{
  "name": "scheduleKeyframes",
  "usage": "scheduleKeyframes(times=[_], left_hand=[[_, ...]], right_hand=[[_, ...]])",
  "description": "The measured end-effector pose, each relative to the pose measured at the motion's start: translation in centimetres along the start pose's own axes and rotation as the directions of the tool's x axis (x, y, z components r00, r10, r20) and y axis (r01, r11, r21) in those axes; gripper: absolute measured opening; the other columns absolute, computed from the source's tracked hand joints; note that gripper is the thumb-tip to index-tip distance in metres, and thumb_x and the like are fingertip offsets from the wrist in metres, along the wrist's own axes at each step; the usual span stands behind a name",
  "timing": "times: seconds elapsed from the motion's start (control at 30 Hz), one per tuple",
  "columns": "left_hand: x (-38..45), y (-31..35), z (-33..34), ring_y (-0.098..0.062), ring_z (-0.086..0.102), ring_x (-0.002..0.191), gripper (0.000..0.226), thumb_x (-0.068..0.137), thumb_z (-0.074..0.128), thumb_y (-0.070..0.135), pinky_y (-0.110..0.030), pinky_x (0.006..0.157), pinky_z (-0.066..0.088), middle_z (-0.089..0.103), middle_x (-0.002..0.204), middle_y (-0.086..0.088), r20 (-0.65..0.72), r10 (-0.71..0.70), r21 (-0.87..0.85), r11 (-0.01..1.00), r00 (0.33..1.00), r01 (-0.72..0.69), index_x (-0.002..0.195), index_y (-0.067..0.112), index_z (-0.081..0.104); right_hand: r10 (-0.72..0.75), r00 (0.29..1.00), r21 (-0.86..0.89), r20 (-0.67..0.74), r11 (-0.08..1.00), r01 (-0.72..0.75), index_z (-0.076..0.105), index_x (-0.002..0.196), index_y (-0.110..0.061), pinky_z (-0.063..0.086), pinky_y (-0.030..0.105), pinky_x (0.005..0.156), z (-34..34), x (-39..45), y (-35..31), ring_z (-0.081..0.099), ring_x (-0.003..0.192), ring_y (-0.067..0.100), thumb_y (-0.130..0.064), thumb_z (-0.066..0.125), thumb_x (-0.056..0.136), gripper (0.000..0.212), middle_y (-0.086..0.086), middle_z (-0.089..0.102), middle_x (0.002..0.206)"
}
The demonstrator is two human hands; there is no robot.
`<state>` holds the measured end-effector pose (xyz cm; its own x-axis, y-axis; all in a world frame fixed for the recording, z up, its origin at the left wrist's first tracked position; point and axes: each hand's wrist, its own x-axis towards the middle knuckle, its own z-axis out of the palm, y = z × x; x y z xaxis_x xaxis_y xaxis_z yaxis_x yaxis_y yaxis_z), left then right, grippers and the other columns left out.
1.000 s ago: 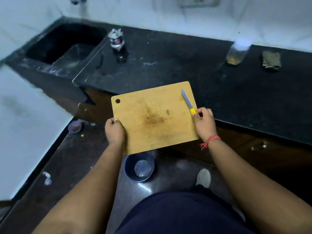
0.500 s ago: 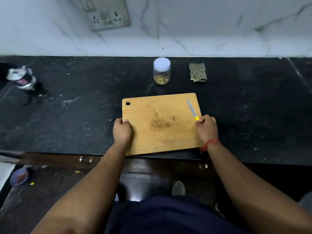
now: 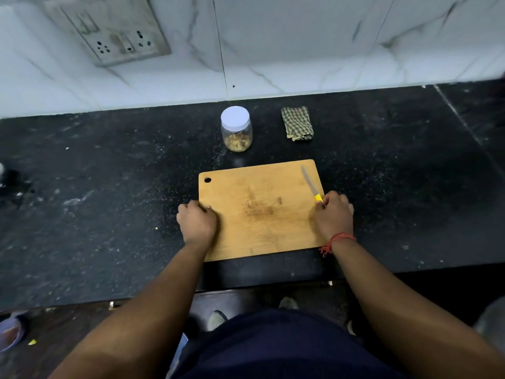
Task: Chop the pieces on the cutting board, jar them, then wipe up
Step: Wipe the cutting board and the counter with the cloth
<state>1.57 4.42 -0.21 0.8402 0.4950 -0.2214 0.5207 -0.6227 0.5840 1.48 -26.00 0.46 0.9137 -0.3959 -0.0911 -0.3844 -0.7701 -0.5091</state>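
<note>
From the head view we find the cutting board [image 3: 262,212] lying flat on the black bench [image 3: 109,214], near its front edge. We note the left hand [image 3: 196,224] gripping the board's left edge, fingers curled over it. The right hand [image 3: 334,216] holds the board's right edge and, in the same grip, the yellow handle of a knife [image 3: 310,184] whose blade lies on the board. Faint crumbs mark the board's centre. Behind it stand a lidded jar [image 3: 236,129] holding chopped pieces and, beside it, a folded checked cloth [image 3: 297,123].
</note>
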Motion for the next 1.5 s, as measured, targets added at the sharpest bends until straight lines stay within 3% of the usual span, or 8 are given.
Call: scheduleKeyframes(times=[0.2,0.33,0.47,0.6,0.8,1.03,1.27,1.5], left_hand=[[0.1,-0.4,0.0,-0.038,0.049,0.117,0.027,0.094,0.057,0.019,-0.045,0.105,0.039,0.05,0.125,-0.019,-0.024,0.041,0.004,0.999,0.999,-0.041,0.115,0.002,0.061],[0.1,-0.4,0.1,-0.041,0.048,0.111,0.028,0.091,0.06,0.018,-0.049,0.096,0.041,0.051,0.119,-0.02,-0.071,0.153,0.095,0.985,0.986,-0.146,0.113,0.001,0.06],[0.3,0.1,0.1,-0.04,0.047,0.112,0.034,0.09,0.064,0.023,-0.053,0.093,0.041,0.051,0.12,-0.019,-0.067,0.325,0.249,0.921,0.943,-0.3,0.118,0.003,0.059],[0.7,1.3,0.8,-0.038,0.047,0.122,0.039,0.093,0.061,0.029,-0.057,0.107,0.036,0.052,0.132,-0.017,0.019,0.52,0.323,0.805,0.854,-0.497,0.125,0.006,0.059],[0.9,3.7,2.1,-0.037,0.028,0.147,0.058,0.102,0.048,0.045,-0.061,0.122,0.014,0.032,0.159,-0.017,0.198,0.609,0.329,0.697,0.768,-0.637,0.148,0.011,0.041],[1.0,5.4,2.7,-0.031,0.005,0.155,0.067,0.103,0.032,0.054,-0.058,0.124,0.001,0.008,0.169,-0.012,0.283,0.605,0.351,0.657,0.744,-0.667,0.158,0.017,0.026],[1.7,5.7,3.0,-0.031,0.003,0.156,0.067,0.104,0.032,0.055,-0.058,0.124,0.001,0.007,0.17,-0.012,0.287,0.591,0.346,0.67,0.754,-0.657,0.158,0.016,0.028],[2.9,5.0,2.3,-0.029,0.002,0.156,0.071,0.103,0.026,0.061,-0.057,0.125,0.001,0.006,0.17,-0.011,0.254,0.56,0.394,0.685,0.789,-0.613,0.159,0.018,0.025]], right_hand=[[-0.018,0.998,-0.04,-0.068,0.999,0.015,0.059,0.106,-0.01,0.043,0.046,0.093,0.8,-0.7,0.0,0.048,0.104,0.031,-0.025,0.053,0.094,0.019,0.011,0.052,0.113],[-0.006,0.996,0.058,-0.087,0.998,0.011,0.055,0.096,-0.011,0.043,0.044,0.09,0.4,-0.5,0.1,0.048,0.102,0.029,-0.02,0.053,0.095,0.009,0.01,0.051,0.109],[0.061,0.989,0.156,-0.135,0.987,-0.039,0.047,0.09,-0.014,0.047,0.042,0.073,-0.5,0.5,0.2,0.054,0.088,0.026,-0.017,0.048,0.097,0.008,0.005,0.051,0.098],[0.089,0.983,0.136,-0.162,0.988,-0.067,0.048,0.094,-0.013,0.048,0.043,0.07,-1.5,2.0,0.9,0.054,0.083,0.025,-0.011,0.052,0.096,0.004,0.007,0.053,0.099],[-0.009,0.98,-0.017,-0.197,1.0,0.006,0.051,0.1,-0.004,0.049,0.049,0.079,-1.0,3.6,2.7,0.054,0.093,0.035,-0.002,0.059,0.086,0.016,0.018,0.052,0.108],[-0.095,0.985,-0.234,-0.142,0.97,0.06,0.053,0.101,-0.006,0.044,0.045,0.087,-0.4,4.0,4.0,0.052,0.096,0.033,-0.012,0.065,0.085,0.021,0.017,0.056,0.106],[-0.153,0.959,-0.148,-0.237,0.982,0.12,0.056,0.101,-0.008,0.049,0.047,0.082,-1.0,5.4,1.6,0.051,0.097,0.033,-0.017,0.064,0.088,0.018,0.014,0.054,0.109],[-0.314,0.947,-0.189,-0.066,0.936,0.297,0.051,0.123,-0.013,0.046,0.044,0.096,-0.3,12.5,-4.5,0.048,0.112,0.03,-0.03,0.055,0.095,0.033,0.011,0.047,0.127]])
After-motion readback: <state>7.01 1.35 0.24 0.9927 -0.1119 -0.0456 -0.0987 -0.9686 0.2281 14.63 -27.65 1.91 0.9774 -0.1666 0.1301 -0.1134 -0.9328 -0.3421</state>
